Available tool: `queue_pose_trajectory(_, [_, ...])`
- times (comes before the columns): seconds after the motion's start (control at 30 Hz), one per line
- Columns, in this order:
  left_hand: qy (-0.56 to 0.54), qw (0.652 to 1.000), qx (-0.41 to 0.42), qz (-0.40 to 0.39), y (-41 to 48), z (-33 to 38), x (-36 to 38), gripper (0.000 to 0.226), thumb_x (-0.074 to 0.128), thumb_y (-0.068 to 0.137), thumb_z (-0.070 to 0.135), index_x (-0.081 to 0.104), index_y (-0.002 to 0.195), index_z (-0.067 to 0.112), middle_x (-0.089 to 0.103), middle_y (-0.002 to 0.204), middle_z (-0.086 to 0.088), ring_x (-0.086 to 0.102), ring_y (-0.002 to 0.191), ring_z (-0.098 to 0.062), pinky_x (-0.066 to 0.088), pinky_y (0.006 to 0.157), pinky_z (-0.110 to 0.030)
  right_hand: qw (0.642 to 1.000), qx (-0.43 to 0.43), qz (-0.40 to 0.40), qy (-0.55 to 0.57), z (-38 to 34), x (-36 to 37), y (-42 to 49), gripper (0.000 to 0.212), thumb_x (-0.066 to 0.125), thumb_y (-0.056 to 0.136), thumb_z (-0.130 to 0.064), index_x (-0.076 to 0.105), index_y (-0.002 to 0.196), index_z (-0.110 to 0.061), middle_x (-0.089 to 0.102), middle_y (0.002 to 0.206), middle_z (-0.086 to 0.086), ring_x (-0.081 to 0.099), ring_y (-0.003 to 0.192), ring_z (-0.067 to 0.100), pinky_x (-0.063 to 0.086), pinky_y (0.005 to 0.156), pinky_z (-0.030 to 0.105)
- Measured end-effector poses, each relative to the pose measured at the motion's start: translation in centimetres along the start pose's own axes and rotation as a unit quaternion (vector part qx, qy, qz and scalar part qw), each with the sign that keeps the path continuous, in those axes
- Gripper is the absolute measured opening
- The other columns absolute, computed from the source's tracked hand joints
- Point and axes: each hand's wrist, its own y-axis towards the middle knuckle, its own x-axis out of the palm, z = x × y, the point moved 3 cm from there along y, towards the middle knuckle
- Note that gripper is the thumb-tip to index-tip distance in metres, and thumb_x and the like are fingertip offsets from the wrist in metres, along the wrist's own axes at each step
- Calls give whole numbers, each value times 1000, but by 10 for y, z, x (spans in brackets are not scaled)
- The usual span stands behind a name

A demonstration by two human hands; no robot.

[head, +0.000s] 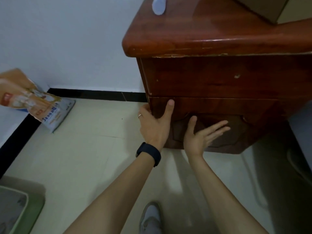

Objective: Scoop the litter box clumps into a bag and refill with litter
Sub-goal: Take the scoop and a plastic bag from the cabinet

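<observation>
Litter box point(34, 210): lower left. Our left hand point(155, 123) grips the cabinet point(219, 78) corner, right hand point(202, 135) spread; tugging could tip it.

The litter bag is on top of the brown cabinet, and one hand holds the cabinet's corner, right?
Not quite. In the head view the litter bag sits on the floor, leaning against the wall, not on top of the brown cabinet. The left hand does hold the cabinet's corner.

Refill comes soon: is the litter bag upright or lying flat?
Leaning: litter bag rests tilted against the wall, base on the floor.
</observation>
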Motion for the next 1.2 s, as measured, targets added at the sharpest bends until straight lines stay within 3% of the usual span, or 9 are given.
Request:
queue_pose_trajectory(0.17, [-13,999,11,-48,-8,-1,-14,63,69,69,72,46,113,33,57,114,9,55,95,3,50,81,-24,993,18,-114,26,-6,-53,-14,104,47,82,-74,-19,153,-35,-21,163,-3,-1,151,20,8,118,35])
queue_pose_trajectory(0.33, [70,992,83,-64,-56,-22,-50,49,60,77,73,51,104,33,60,99,16,57,85,6,46,69,-16,984,57,-102,133,-60,-103,-26,121,61,70,-80,-10,155,-32,9,165,-5,17,149,16,17,119,37])
queue_pose_trajectory(0.63, [247,934,176,-190,-79,7,-95,63,13,93,73,54,87,25,60,80,7,55,72,-6,48,68,-35,985,91,-144,34,-100,-112,-28,138,81,74,-37,-36,145,-22,-23,158,22,3,149,41,24,118,50])
queue_pose_trajectory(0.7, [267,921,249,-135,-70,39,-105,58,17,100,59,61,95,23,65,98,0,56,91,-9,48,81,-38,986,87,-139,17,-101,-113,-30,135,78,74,-40,-36,144,-24,-23,159,22,8,148,44,27,116,54])
queue_pose_trajectory(0.8, [389,805,448,-8,-63,96,-102,56,43,97,46,45,144,18,34,156,-7,26,145,-23,25,117,-45,987,74,-140,13,-98,-119,-35,133,77,74,-43,-34,145,-27,-21,160,19,9,148,44,27,116,56])
queue_pose_trajectory(0.93, [526,602,594,-90,-59,123,-49,76,47,94,41,10,157,22,0,165,-4,-2,151,-25,6,120,-53,985,42,-167,-10,-86,-146,-43,128,76,78,-43,-32,147,-29,-15,162,15,17,147,40,28,114,47])
queue_pose_trajectory(1.0, [579,544,595,-122,-50,114,-23,78,45,95,39,2,157,23,-7,164,-1,-8,151,-24,-2,120,-52,981,21,-190,-22,-80,-167,-45,134,77,71,-49,-36,143,-38,-3,164,12,30,143,37,34,113,47])
queue_pose_trajectory(1.1, [585,574,562,-111,-37,102,2,79,44,95,43,-1,157,23,-10,164,2,-10,151,-20,-4,119,-53,969,13,-247,-19,-69,-205,-44,134,74,59,-57,-36,136,-53,29,157,1,53,126,23,52,99,44])
queue_pose_trajectory(1.2, [546,630,543,-94,-38,91,12,71,36,99,47,3,157,24,-6,164,7,-7,151,-15,1,119,-55,956,5,-291,-23,-60,-238,-42,123,76,77,-39,-26,144,-52,56,133,-4,64,107,8,56,93,37])
